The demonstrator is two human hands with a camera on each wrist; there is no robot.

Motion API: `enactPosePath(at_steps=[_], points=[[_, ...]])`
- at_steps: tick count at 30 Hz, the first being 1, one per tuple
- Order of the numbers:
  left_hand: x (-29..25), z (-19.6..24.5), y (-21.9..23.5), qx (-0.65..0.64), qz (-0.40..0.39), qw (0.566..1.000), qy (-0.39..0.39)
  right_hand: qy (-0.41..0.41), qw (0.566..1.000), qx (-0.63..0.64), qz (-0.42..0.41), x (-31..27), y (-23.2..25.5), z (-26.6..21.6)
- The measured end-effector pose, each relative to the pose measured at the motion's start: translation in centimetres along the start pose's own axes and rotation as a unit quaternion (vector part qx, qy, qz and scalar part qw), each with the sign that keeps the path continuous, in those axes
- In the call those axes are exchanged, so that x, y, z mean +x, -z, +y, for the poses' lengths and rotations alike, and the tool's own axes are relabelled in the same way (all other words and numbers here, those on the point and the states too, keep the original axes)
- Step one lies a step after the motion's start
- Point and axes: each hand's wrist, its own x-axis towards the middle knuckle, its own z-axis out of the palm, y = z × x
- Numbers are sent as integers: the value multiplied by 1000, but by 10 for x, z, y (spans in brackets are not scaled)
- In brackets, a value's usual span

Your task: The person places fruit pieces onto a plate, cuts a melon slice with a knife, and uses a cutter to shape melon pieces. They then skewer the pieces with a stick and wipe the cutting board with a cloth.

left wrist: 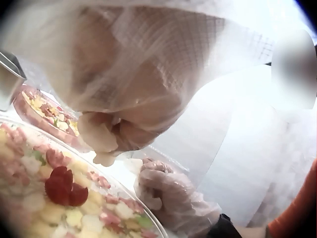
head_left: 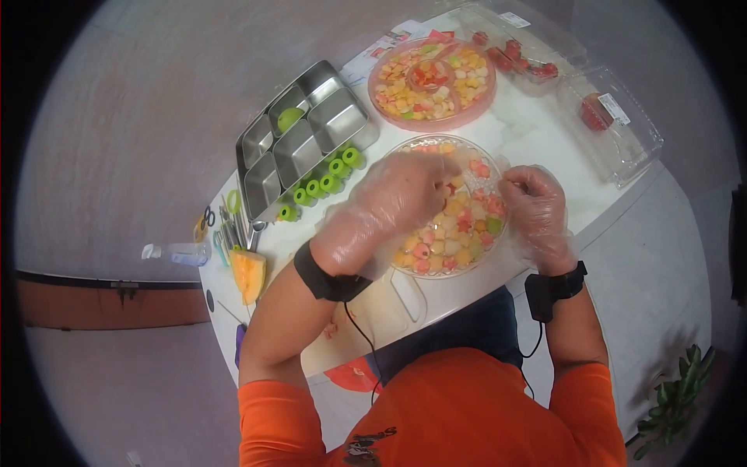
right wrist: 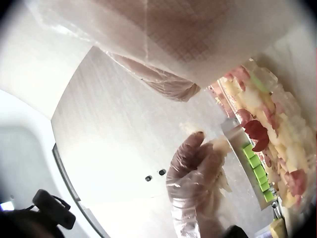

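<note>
Both hands wear thin clear plastic gloves. My left hand [head_left: 397, 194] hangs over a clear round plate [head_left: 424, 275] filled with small fruit shapes [head_left: 451, 249], its fingers bent in. Pale, overexposed shapes show around its fingertips in the left wrist view; I cannot tell whether it pinches a piece. At the plate's right rim my right hand [head_left: 537, 204] is raised with curled fingers, and nothing shows in its grip. Dark red, heart-like fruit pieces [left wrist: 64, 188] sit on top of the pile, below the left hand.
A steel compartment tray [head_left: 340, 115] with a green fruit [head_left: 289, 119] stands left, beside several green cylinders [head_left: 331, 184]. Behind the plate is a pink divided tray [head_left: 373, 101] of cut fruit. Clear boxes [head_left: 634, 152] stand right; a melon wedge [head_left: 249, 274] lies left.
</note>
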Motion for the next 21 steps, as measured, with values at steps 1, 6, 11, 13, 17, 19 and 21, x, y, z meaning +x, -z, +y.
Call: enactPosePath(at_steps=[1,6,11,13,17,19,21], points=[[8,1,5,-2,-25,999,31,3,1000,-6,-1,0,0,-1],[47,-17,9,26,-62,997,47,-5,1000,-11,-10,0,3,-6],[63,-31,1,125,-153,980,17,23,999,-26,-19,1,5,-9],[62,-36,-6,108,-144,984,-2,12,999,-24,-25,1,5,-10],[63,-33,-10,126,-176,975,47,16,999,-20,-25,1,4,-8],[60,-26,-6,134,-165,976,52,15,999,-33,-29,2,5,-8],[59,-17,-4,143,-167,973,66,17,999,-36,-28,2,5,-8]])
